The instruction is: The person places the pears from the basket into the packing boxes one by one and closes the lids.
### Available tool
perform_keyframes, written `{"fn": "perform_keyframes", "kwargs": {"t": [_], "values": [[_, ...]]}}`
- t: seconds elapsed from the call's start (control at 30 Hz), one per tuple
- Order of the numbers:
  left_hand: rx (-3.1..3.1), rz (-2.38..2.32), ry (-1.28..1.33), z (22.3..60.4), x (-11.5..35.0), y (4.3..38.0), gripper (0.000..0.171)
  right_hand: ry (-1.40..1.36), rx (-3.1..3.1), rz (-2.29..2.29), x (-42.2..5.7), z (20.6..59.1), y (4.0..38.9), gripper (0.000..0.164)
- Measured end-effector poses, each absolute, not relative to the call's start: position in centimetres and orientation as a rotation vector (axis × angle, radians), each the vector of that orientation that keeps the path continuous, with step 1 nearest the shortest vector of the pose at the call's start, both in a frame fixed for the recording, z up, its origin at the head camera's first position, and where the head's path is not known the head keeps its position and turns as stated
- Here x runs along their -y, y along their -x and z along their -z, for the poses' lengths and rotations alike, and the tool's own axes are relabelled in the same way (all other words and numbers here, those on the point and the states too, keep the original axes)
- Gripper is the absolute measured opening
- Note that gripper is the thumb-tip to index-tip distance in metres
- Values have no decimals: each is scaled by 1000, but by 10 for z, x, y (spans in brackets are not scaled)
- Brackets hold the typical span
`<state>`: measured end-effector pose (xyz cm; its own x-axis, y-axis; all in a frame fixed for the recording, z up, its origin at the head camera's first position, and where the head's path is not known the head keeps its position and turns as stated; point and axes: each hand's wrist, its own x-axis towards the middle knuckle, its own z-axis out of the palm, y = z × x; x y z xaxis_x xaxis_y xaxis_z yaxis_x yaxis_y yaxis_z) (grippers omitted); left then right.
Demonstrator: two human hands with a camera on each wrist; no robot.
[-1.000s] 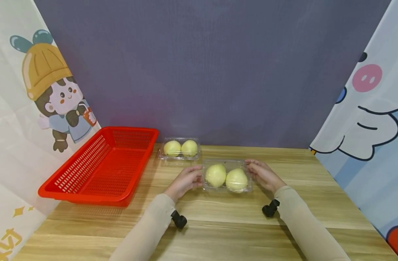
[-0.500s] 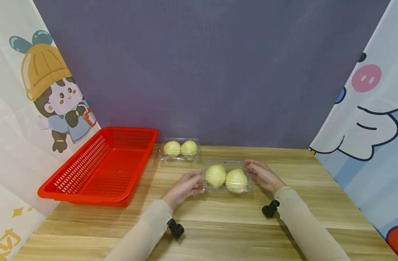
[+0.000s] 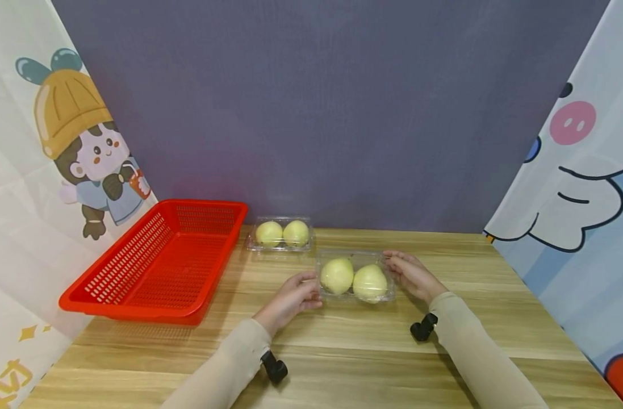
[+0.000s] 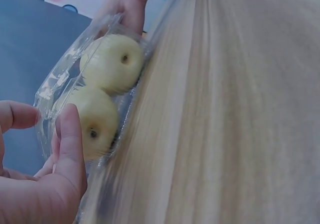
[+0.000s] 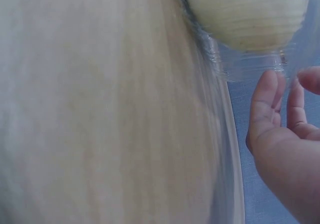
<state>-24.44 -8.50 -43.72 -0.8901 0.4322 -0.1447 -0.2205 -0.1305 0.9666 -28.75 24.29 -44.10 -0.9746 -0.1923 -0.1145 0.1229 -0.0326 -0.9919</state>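
Note:
A clear plastic clamshell box (image 3: 361, 257) with two pale yellow pears (image 3: 337, 276) sits on the table between both hands. My left hand (image 3: 291, 301) is at its left end; in the left wrist view the thumb (image 4: 22, 116) is by the upper edge and a straight finger (image 4: 71, 139) lies along the side, with a gap between them. My right hand (image 3: 410, 275) holds the box's far right corner, thumb and fingertips (image 5: 265, 91) close together there. Whether the lid is fully fastened is hard to see.
Behind it, against the dark backdrop, stands a second clear box (image 3: 282, 247) with two similar pears (image 3: 296, 233). To the left stands a red perforated plastic basket (image 3: 201, 309). A wooden table (image 3: 372, 369) lies under everything, with printed curtains at both sides.
My left hand has slid down along the left end of the box toward its near corner and shifted slightly. The right hand and the box have stayed in place.

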Motion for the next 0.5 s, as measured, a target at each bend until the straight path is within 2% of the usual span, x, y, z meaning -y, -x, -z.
{"fn": "perform_keyframes", "kwargs": {"t": [0.33, 0.5], "values": [[-1684, -2116, -186, 441, 82, 242, 62, 30, -2025, 2111, -242, 442, 287, 30], [-1668, -2142, -183, 442, 81, 242, 60, 12, -2080, 2049, -241, 438, 283, 39]]}}
